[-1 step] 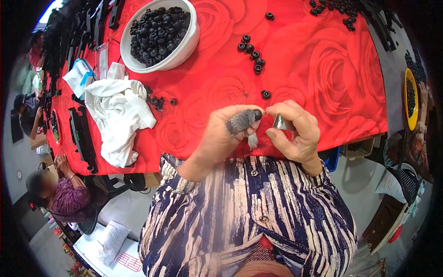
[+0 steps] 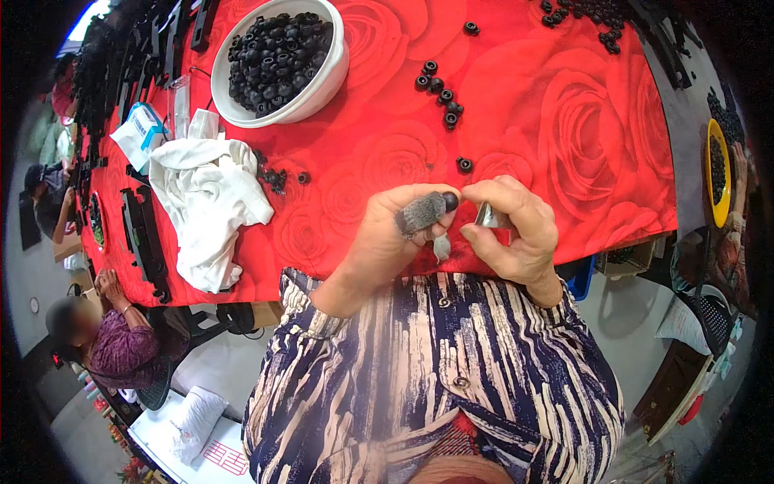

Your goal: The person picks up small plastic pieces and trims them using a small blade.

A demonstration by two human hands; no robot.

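Note:
My left hand (image 2: 377, 234) pinches a small round black plastic part (image 2: 451, 202) above the near edge of the table. A fuzzy grey sleeve (image 2: 421, 215) covers its thumb, and a pale whitish tip (image 2: 441, 247) shows below the fingers. Close by on the right, my right hand (image 2: 524, 228) is closed around a small shiny metal piece (image 2: 493, 216), perhaps a blade; most of it is hidden by the fingers. Its fingertips are right beside the black part. A loose black part (image 2: 464, 165) lies just beyond both hands.
On the red rose-patterned cloth (image 2: 580, 121) stands a white bowl (image 2: 334, 81) full of black parts. A crumpled white cloth (image 2: 201, 202) lies left, beside long black strips (image 2: 143, 242). Several loose parts (image 2: 445, 97) lie ahead. A co-worker (image 2: 121, 343) sits left; a yellow tray (image 2: 715, 173) is far right.
My right hand has shifted very slightly left, toward the black part. My left hand keeps its pinch, and the things on the table have not moved.

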